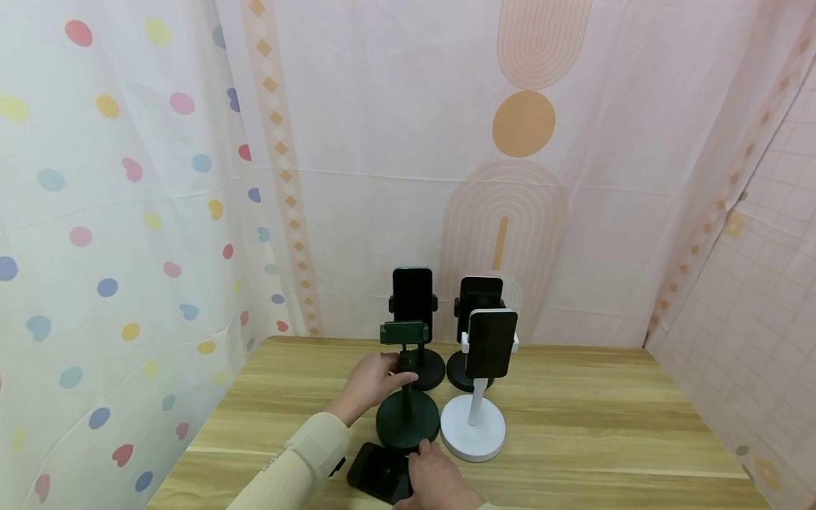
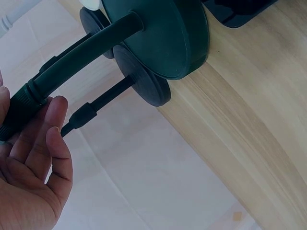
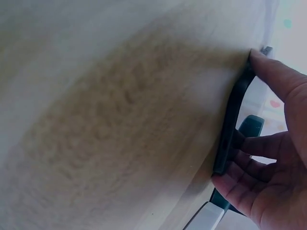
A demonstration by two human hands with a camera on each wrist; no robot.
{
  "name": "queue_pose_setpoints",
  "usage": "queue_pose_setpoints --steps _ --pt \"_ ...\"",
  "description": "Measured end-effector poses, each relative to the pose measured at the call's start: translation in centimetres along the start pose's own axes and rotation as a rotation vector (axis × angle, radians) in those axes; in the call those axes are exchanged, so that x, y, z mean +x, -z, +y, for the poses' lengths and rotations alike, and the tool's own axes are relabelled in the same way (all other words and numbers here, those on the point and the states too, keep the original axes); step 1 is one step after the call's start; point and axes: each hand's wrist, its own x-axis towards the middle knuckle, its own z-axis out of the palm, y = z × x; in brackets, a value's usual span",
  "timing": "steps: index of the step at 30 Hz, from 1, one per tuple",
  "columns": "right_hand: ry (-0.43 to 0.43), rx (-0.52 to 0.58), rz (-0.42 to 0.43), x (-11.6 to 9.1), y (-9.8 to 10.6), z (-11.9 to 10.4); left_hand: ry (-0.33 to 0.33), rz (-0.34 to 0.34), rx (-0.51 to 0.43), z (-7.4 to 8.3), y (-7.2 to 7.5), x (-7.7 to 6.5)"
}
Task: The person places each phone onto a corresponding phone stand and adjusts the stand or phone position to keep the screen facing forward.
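A dark green phone stand (image 1: 408, 421) with an unoccupied clamp head stands upright at the front left of a group of stands. My left hand (image 1: 372, 386) holds its stem just below the clamp; in the left wrist view, thumb and fingers lie around the ribbed collar (image 2: 21, 110). In front of the green base lies a black smartphone (image 1: 372, 471). My right hand (image 1: 440, 476) grips the phone's right end, and the right wrist view shows the thumb on one edge and fingertips (image 3: 225, 184) at the opposite edge.
A white stand (image 1: 474, 435) holding a phone (image 1: 491, 347) is right beside the green one. Behind are two black stands, each with a phone: one at left (image 1: 412, 297), one at right (image 1: 479, 289). Printed curtains (image 1: 382, 106) hang behind the wooden table (image 1: 586, 425) and along its sides.
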Motion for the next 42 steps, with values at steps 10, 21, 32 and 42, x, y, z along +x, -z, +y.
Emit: queue_pose_setpoints --steps 10,21,32,42 --pt "-0.019 0.023 0.003 -0.3 0.3 0.0 -0.014 0.006 -0.003 0.1 -0.1 0.1" --pt "-0.029 0.022 -0.023 -0.3 0.7 0.3 -0.024 0.009 0.005 0.0 -0.1 0.1" --pt "-0.005 -0.042 0.024 -1.0 0.9 0.6 -0.042 -0.03 0.049 -0.2 0.1 -0.4" --pt "-0.047 0.025 0.041 -2.0 1.6 0.7 -0.082 -0.069 0.039 -1.4 0.0 -1.1"
